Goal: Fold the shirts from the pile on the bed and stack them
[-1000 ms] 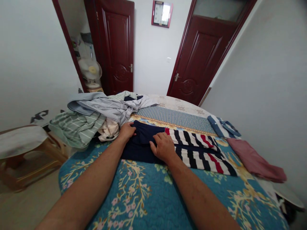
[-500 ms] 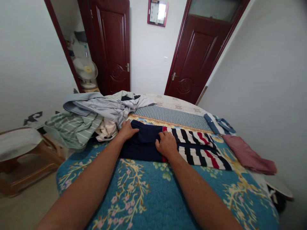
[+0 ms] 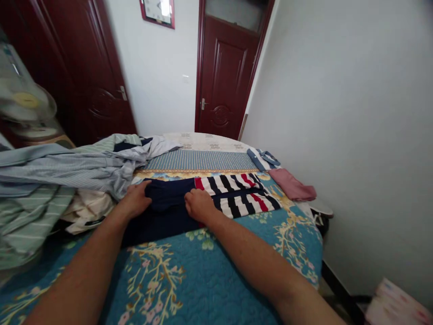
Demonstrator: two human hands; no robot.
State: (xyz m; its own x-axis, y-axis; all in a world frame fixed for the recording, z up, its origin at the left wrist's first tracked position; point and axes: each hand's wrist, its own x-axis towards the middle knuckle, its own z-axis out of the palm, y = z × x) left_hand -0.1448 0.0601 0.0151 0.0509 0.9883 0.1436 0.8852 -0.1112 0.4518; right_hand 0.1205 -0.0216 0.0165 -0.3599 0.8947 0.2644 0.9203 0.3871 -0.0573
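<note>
A navy garment [image 3: 158,223] with white, black and red striped parts lies folded lengthwise across the bed, its striped end to the right. My left hand [image 3: 135,199] is at the navy end, thumb and fingers closed on the upper edge of the cloth. Near the seam where navy meets stripes, my right hand [image 3: 200,206] has its curled fingers on the same garment. The cloth between the two hands is slightly bunched. Parts of my fingertips are hidden.
A heap of loose clothes [image 3: 98,162] lies to the left. On the right are a folded pink garment [image 3: 292,184] and a folded blue-and-white garment [image 3: 263,159]. Beneath everything is a teal floral bedspread [image 3: 209,280]. A fan [image 3: 27,101] stands beyond the heap.
My view has turned right, so things appear farther left. Both hands remain on the garment, and the navy cloth between them is more rumpled.
</note>
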